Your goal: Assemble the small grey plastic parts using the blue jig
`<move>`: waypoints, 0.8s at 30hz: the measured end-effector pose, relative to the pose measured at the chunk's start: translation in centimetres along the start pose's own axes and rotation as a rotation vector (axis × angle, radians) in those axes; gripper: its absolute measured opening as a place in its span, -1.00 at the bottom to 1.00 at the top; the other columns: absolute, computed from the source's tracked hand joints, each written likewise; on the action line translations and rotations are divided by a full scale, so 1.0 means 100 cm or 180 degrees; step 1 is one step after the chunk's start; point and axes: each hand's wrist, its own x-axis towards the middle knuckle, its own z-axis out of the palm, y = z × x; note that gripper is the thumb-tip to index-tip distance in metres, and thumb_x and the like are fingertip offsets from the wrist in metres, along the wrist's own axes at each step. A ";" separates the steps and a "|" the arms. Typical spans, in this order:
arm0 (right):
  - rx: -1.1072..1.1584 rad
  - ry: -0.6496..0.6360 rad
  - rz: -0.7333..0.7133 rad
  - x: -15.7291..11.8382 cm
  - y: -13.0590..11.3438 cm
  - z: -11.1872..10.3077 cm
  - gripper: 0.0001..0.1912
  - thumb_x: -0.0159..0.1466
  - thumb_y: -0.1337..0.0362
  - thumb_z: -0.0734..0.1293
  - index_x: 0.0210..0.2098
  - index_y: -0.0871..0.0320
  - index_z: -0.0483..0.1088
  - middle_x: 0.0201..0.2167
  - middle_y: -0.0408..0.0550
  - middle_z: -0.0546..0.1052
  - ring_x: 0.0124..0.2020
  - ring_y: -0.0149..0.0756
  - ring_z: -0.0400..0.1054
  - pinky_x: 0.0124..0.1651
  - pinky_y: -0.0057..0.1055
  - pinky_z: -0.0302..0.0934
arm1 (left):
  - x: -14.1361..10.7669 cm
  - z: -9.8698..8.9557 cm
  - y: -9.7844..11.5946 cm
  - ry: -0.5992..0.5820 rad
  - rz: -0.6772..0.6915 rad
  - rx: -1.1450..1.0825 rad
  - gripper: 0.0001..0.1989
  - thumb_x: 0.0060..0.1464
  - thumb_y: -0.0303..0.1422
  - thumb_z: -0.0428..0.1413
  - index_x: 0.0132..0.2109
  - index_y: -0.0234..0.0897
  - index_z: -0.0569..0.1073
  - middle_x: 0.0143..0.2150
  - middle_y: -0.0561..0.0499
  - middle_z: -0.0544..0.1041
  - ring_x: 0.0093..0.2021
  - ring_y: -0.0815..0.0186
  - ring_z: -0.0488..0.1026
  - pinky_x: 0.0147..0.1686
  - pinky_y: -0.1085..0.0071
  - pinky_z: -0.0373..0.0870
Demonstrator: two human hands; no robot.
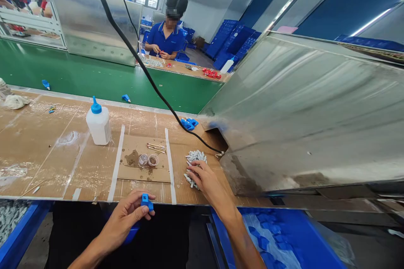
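Observation:
My left hand (131,212) is closed on a small blue plastic part (146,202), just off the table's front edge. Over on the right, my right hand (203,178) reaches onto a pile of small grey pieces (196,156), its fingertips among them; whether a piece is pinched is too small to tell. Between the hands and farther back lie two small round containers (148,159) on a wet-stained cardboard sheet (131,172), with a few thin sticks (156,148) behind them.
A white bottle with a blue nozzle (99,126) stands left of the sheet. Blue parts (189,124) lie behind the grey pile. A black cable (148,75) hangs across to a metal panel (299,113) on the right. A blue bin (284,235) sits below. Another person works beyond.

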 end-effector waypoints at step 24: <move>0.2193 0.0578 0.1357 -0.009 -0.024 -0.001 -0.62 0.24 -0.05 0.43 -0.21 0.15 0.52 -0.23 0.04 0.63 -0.26 -0.18 0.57 -0.13 -0.24 0.51 | -0.009 -0.007 0.006 0.0396 -0.0057 -0.0045 -0.72 0.21 -0.11 0.23 -0.06 -0.17 0.48 -0.16 0.00 0.61 -0.19 0.27 0.51 -0.11 0.35 0.47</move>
